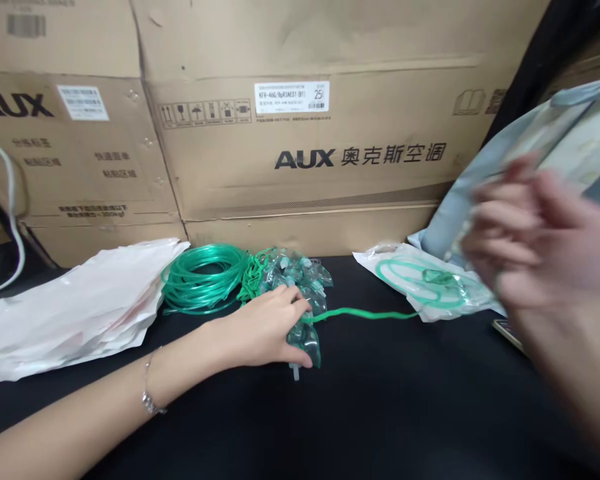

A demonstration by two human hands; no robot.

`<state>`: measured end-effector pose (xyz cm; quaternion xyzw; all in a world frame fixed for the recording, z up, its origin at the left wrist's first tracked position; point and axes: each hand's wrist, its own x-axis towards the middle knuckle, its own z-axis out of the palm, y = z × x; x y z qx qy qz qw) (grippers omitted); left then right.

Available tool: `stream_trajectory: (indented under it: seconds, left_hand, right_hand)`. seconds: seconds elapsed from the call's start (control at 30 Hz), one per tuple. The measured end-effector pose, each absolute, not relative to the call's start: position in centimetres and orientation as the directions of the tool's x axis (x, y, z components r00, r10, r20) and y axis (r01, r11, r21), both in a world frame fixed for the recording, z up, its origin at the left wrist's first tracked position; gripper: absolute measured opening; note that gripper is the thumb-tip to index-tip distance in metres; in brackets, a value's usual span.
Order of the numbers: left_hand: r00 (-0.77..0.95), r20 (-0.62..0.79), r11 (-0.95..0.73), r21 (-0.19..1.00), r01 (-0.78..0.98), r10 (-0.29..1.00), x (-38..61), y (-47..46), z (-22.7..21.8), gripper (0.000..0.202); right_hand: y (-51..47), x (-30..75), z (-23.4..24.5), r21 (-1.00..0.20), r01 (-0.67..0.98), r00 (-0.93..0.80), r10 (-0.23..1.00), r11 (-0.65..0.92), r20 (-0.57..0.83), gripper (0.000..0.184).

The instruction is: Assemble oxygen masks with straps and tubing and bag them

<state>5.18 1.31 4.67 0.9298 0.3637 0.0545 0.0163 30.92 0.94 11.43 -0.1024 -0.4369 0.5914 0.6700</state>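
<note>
My left hand, wearing a bracelet, is closed on a clear green oxygen mask, fingers over its top and thumb at its lower edge. A white connector sticks out below the thumb. From the mask a green elastic strap stretches right over the black table. Behind my left hand lies a pile of more clear masks with bunched green straps. My right hand is raised at the right, smeared by motion with its fingers curled; whether it holds anything is unclear.
Coiled green tubing lies left of the masks, beside a stack of white pouches. A clear bag with green tubing lies at the right, near a phone-like object. Cardboard boxes stand behind; pale blue fabric is at the right.
</note>
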Motion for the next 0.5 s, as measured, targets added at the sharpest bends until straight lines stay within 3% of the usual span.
stream_trajectory:
  seconds: [0.07, 0.13, 0.17, 0.27, 0.5]
  left_hand:
    - [0.696, 0.168, -0.715, 0.135, 0.686, 0.699, 4.5, 0.7, 3.4, 0.059]
    - [0.632, 0.256, -0.682, 0.233, 0.693, 0.731, 3.8, 0.0, 2.0, 0.056]
    - [0.601, 0.287, -0.665, 0.294, 0.686, 0.746, 3.5, -0.3, 1.3, 0.054]
    - [0.53, 0.361, -0.641, 0.444, 0.626, 0.768, 2.9, -0.9, -0.2, 0.05]
    - [0.471, 0.44, -0.643, 0.566, 0.516, 0.765, 2.6, -0.6, -1.1, 0.052]
  right_hand:
    - [1.4, 28.4, 9.7, -0.886, -0.427, -0.201, 0.936, 0.18, 0.288, 0.026]
    - [1.8, 25.8, 7.3, -0.976, -0.115, -0.359, 0.909, 0.184, 0.214, 0.022]
    - [1.8, 24.7, 6.0, -0.978, 0.009, -0.426, 0.885, 0.21, 0.186, 0.024]
    - [1.3, 22.3, 2.5, -0.949, 0.139, -0.576, 0.803, 0.281, 0.154, 0.029]
    - [0.1, 21.5, 0.1, -0.785, 0.425, -0.472, 0.851, 0.45, 0.232, 0.024]
